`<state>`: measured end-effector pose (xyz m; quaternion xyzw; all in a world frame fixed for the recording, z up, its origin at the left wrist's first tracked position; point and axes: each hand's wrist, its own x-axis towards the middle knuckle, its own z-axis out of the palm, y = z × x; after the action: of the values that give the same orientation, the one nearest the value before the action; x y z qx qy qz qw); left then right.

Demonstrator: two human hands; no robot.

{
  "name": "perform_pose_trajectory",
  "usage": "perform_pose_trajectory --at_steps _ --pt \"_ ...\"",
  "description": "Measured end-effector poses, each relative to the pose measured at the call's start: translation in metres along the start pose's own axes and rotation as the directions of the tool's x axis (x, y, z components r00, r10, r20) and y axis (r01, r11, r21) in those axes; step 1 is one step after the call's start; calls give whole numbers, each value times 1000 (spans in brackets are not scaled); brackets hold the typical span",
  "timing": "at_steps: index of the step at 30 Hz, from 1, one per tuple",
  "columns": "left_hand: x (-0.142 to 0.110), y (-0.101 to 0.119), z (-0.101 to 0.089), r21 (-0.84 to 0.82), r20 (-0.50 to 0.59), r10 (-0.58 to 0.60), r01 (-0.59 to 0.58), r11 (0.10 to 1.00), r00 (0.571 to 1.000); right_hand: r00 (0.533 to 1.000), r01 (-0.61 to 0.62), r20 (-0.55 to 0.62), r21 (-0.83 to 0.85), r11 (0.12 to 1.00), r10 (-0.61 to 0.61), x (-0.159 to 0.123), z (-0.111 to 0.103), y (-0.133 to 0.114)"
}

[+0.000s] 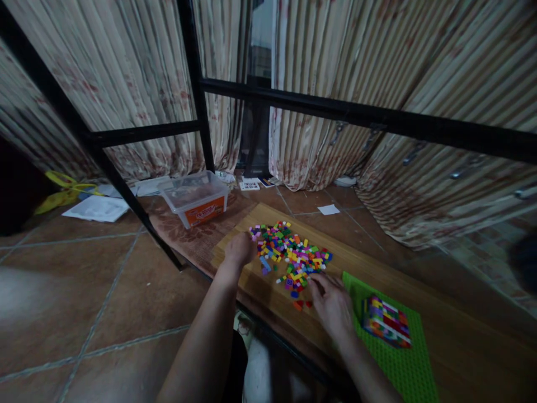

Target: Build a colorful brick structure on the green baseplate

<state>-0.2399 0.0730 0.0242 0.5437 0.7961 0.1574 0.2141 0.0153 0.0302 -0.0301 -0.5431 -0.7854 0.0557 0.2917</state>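
L hand point(241, 249) curled, R hand point(332, 303) w/ bent fingers, apart at pile edges; can't tell if gripping. Loose toy bricks point(298, 258) on wood board point(251, 282), nr green studded baseplate point(413, 369) w/ brick build point(386, 323).

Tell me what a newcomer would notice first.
First, the heap of small multicoloured plastic bricks on the brown wooden board, between the bare left hand and bare right hand. Next, the bright green studded baseplate at the picture's right, carrying a blocky multicoloured brick build.

Bricks point(296, 254) are multicoloured; the plate point(403, 366) at four o'clock is green, the label point(205, 212) orange, the curtains point(335, 50) cream, red-blotched.
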Motion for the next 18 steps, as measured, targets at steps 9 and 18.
perform_pose_trajectory --at_steps 9,18 --pt "5 -11 -5 -56 -14 -76 75 996 997 997 -18 75 -12 1000 19 110 39 -44" --pt "17 -10 3 -57 10 16 -16 998 1000 962 147 236 -6 989 -142 123 65 -37"
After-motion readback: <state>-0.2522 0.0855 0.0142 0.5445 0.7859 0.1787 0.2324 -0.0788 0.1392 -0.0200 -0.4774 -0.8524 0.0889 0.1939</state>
